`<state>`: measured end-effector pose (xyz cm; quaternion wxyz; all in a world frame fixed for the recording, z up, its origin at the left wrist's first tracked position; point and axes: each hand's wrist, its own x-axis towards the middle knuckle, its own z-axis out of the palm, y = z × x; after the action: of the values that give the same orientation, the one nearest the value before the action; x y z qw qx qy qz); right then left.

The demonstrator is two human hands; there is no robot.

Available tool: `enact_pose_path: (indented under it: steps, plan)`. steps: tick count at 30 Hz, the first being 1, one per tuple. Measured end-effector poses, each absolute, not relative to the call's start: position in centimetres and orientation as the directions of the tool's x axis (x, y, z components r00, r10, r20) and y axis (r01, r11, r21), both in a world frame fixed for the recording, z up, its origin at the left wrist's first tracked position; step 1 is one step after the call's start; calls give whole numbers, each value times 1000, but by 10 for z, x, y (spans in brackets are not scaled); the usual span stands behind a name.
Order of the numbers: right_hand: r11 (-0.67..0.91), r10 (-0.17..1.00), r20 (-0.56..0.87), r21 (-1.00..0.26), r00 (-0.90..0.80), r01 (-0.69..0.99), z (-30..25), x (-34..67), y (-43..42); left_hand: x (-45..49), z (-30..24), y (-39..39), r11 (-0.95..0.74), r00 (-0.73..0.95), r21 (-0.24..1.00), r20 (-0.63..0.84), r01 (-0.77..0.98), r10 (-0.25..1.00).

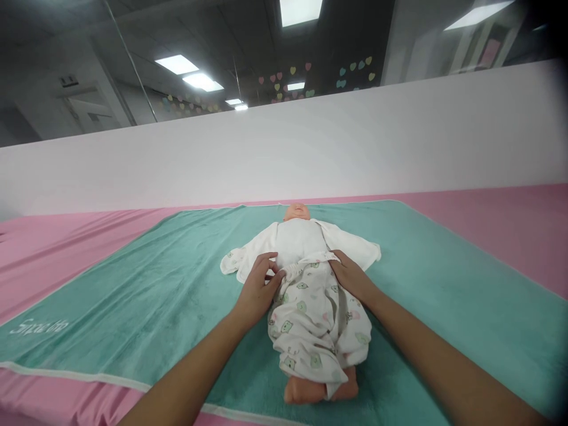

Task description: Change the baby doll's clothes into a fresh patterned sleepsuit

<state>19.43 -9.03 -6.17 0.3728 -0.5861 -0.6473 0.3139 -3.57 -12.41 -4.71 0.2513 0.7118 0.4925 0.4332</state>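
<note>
A baby doll (296, 211) lies on its back, head away from me and bare feet (306, 390) toward me. It wears a white top (300, 238) with the sleeves spread out to both sides. Patterned baby trousers (306, 302) with a gathered waistband cover its hips and legs. At the left side of the waistband, my left hand (260, 287) is closed, thumb and fingers pinching the cloth edge. My right hand (352, 278) grips the waistband at the opposite side; its fingertips are partly hidden by the cloth.
Under the doll a green towel (177, 284) with a pale border and white lettering is spread over a pink cover (497, 228). A low white wall (266, 160) runs behind it. Above the wall, dark glass (248, 53) shows ceiling lights and heart stickers.
</note>
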Motion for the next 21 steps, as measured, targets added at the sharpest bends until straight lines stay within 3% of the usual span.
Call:
enact_pose_path:
  steps: [21]
  plan:
    - [108, 994, 109, -841, -30, 529, -61, 194, -90, -37, -47, -124, -394, 148, 774, 372, 495, 916]
